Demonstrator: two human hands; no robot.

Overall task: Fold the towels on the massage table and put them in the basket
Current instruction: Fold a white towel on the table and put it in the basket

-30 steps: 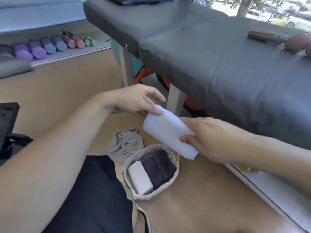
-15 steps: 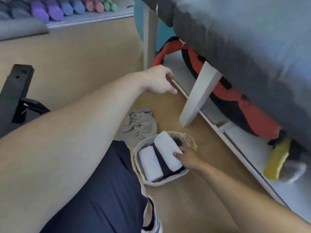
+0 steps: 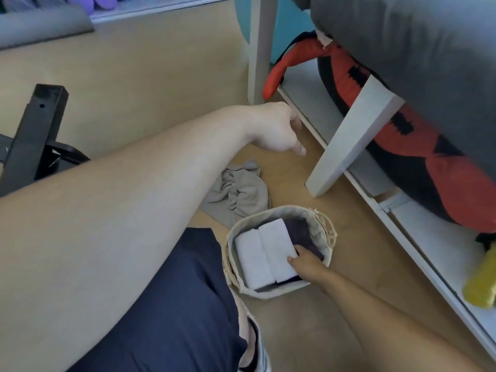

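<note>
A round pale fabric basket (image 3: 268,291) stands on the tan floor below the grey massage table (image 3: 416,36). Inside it, two folded white towels lie side by side over a dark purple towel (image 3: 300,229). My right hand (image 3: 308,264) reaches into the basket and pinches the near corner of the right white towel (image 3: 273,248); the left white towel (image 3: 251,261) lies free. My left hand (image 3: 276,130) hangs above the floor with loosely curled fingers, holding nothing. A crumpled grey towel (image 3: 236,194) lies on the floor just behind the basket.
A slanted white table leg (image 3: 349,140) comes down right of the basket. Under the table, a red and black bag (image 3: 429,157) and a yellow object (image 3: 480,280) lie on a low white ledge. A black metal frame (image 3: 35,130) stands at left. My knee in dark blue shorts (image 3: 174,304) is beside the basket.
My right hand carried the folded white towel down from table height and laid it flat in the basket next to the other white towel. My left hand let go and stayed up.
</note>
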